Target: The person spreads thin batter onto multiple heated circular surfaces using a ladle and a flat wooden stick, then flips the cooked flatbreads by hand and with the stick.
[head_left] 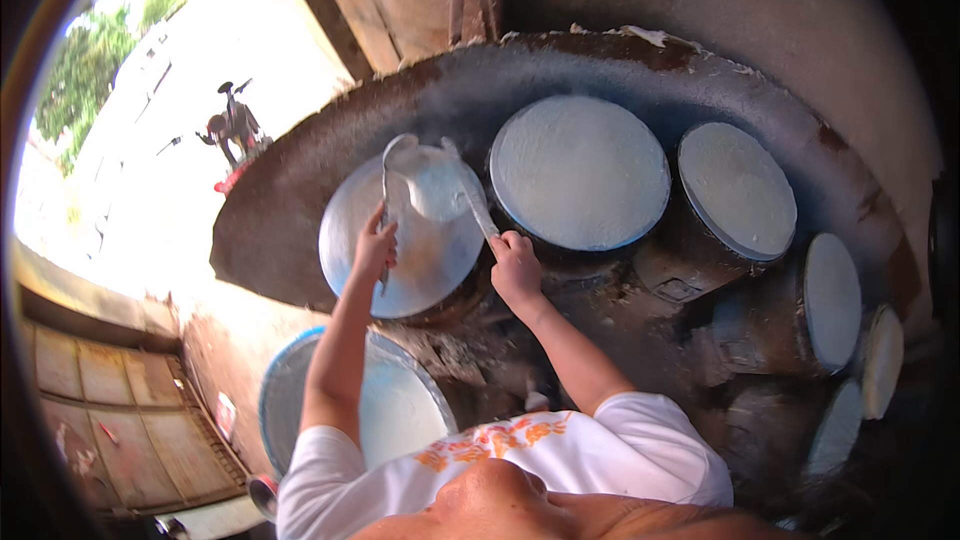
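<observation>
"Dark, curved stove [270,230] behind, round white-topped pots [580,175] set along it. Where are the tools?"

"Above the leftmost grey disc [425,250]. Your left hand [375,248] wraps round a curved metal tool [386,178]; your right hand [517,265] grips a whitish stick [472,195]."

"How will they handle?"

"Both look stiff and fairly light, though the stick's white coating may be slippery. Hold each by the handle, away from the far end."

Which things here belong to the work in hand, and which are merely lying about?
Belong to the work:
left hand, gripping a long-handled metal utensil
right hand, gripping a white-coated stick
round metal surface beneath both tools
probably the blue-rimmed tub and white-topped drums

Seemingly apart:
motorbike-like object outside
greenery
</observation>
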